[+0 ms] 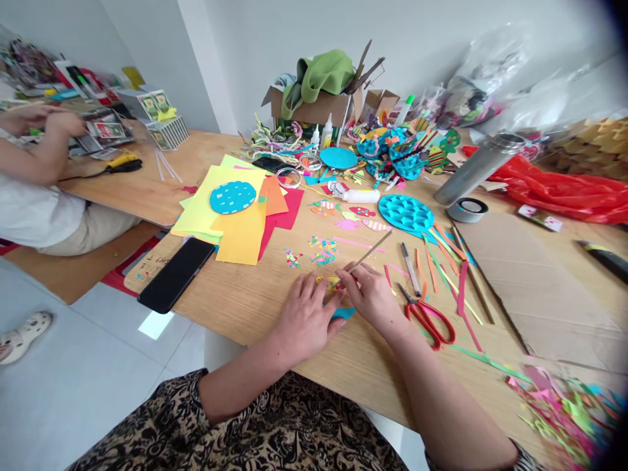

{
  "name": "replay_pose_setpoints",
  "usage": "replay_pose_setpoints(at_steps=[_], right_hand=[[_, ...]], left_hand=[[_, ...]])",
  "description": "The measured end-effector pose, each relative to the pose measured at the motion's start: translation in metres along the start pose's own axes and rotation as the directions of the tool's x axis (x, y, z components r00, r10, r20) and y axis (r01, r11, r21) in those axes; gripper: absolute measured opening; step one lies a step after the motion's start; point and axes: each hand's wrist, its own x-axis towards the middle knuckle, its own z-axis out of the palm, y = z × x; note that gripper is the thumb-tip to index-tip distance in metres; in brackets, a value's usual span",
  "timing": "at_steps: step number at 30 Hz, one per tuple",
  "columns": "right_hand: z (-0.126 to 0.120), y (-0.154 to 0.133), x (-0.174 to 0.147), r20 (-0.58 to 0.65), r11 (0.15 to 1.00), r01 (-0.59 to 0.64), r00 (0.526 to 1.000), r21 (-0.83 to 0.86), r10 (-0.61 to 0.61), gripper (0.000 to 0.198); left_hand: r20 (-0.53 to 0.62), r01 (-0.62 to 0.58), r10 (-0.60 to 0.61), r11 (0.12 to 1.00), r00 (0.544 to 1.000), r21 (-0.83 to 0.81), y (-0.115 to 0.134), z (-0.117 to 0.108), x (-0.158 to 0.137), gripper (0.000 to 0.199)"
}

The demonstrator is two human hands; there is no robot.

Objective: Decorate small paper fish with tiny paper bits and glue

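Observation:
Low over the table's front edge, my right hand (369, 292) pinches a thin wooden stick (373, 250) that slants up and away to the right. Its lower end is at a small yellow paper fish (328, 281) with coloured dots. My left hand (305, 313) lies beside the fish, fingers stretched out, fingertips at its edge. A piece of blue paper (344, 313) shows under and between the hands, partly hidden. Just beyond are little piles of coloured paper bits (322, 251) and several decorated paper fish (362, 212).
Red-handled scissors (432, 322), a pen (411, 269) and paper strips lie right of my hands, near a cardboard sheet (540, 288). A black phone (176, 275) and coloured paper (240, 235) are at left. Behind stand a metal flask (478, 169) and a glue bottle (361, 196). Another person's arm (36, 144) is far left.

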Motion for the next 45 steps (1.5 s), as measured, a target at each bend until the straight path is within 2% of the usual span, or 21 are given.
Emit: replay_pose_setpoints(at_steps=[9,45], right_hand=[[-0.0002,-0.0027,-0.0003,-0.017,0.999,-0.027,0.999,0.023,0.027,0.03],[-0.0007,0.0006,0.0008,-0.015,1.0,0.004,1.0,0.011,-0.004,0.03]], left_hand=[[-0.001,0.001,-0.001,1.0,1.0,0.001,0.001,-0.0016,0.0003,0.05],[-0.006,-0.002,0.002,1.0,1.0,0.009,0.0007,-0.0009,0.0001,0.05]])
